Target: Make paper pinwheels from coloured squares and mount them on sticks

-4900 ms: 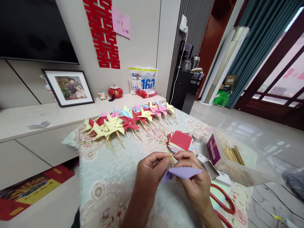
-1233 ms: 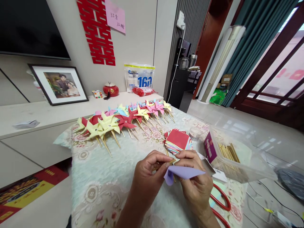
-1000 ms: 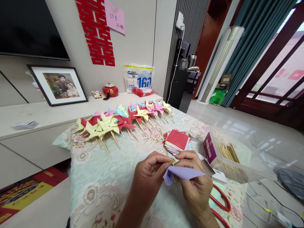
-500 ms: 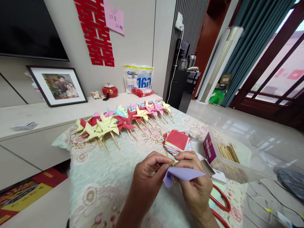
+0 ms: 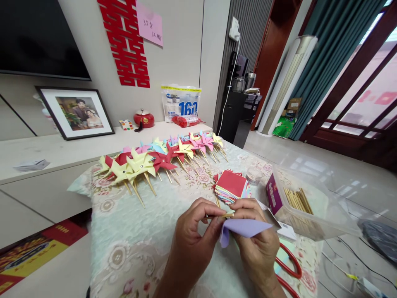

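Observation:
My left hand (image 5: 198, 236) pinches a thin wooden stick (image 5: 228, 215) between thumb and forefinger, its pale end poking out toward the right. Curled around a purple sheet of paper (image 5: 245, 227), my right hand (image 5: 257, 244) keeps it close to the stick; the paper's left part bends over in a curl. Where stick and paper meet is mostly hidden by my fingers. Just beyond the hands lies a stack of coloured paper squares (image 5: 231, 184), red on top. Finished paper pinwheels (image 5: 164, 159) on sticks, yellow, red, pink and blue, lie in a row at the table's far side.
A clear plastic box (image 5: 310, 219) with wooden sticks (image 5: 297, 200) stands at the right, beside a small round clear container (image 5: 254, 175). Red-handled scissors (image 5: 290, 260) lie near my right wrist. A framed photo (image 5: 77, 111) and a red pot (image 5: 144, 118) stand on the cabinet behind.
The stick has turned more level, and its end now shows clearly between my fingertips. The purple paper has shifted slightly to the right with my right hand.

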A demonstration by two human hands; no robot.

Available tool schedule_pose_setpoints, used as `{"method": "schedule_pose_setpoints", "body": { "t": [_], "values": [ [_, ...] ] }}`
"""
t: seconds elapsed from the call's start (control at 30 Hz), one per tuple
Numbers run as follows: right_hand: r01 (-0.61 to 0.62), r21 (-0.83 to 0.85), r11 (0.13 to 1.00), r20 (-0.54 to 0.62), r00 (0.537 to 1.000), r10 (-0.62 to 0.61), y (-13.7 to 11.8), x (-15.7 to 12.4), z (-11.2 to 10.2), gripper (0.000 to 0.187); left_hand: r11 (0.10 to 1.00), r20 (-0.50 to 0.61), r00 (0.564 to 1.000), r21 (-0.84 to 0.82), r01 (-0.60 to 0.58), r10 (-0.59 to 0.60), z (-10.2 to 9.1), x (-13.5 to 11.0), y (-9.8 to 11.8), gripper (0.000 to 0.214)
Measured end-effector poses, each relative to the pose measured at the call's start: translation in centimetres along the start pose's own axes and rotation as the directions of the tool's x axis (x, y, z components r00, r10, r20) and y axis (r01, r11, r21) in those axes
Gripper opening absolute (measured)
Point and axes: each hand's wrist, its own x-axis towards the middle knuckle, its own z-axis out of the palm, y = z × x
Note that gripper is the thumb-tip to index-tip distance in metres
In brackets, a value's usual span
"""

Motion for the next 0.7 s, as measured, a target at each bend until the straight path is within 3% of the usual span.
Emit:
{"method": "schedule_pose_setpoints", "body": {
  "t": [0.3, 0.5, 0.7],
  "values": [
    [-0.009, 0.020, 1.000, -0.037, 0.999, 0.010, 0.33, -0.38, 0.10, 0.018, 0.987, 0.008, 0.993, 0.111, -0.119, 0.118, 0.19, -0.01, 0.64, 0.011],
    [0.024, 0.024, 0.999, -0.064, 0.998, -0.023, 0.23, -0.28, 0.32, 0.018, 0.982, 0.018, 0.989, 0.113, -0.150, 0.149, 0.17, -0.04, 0.87, 0.012],
    [0.107, 0.005, 0.994, -0.086, 0.991, -0.106, 0.63, -0.35, 0.51, 0.033, 0.988, 0.037, 0.992, 0.089, -0.124, 0.121, 0.13, 0.09, 0.83, 0.014]
  ]
}}
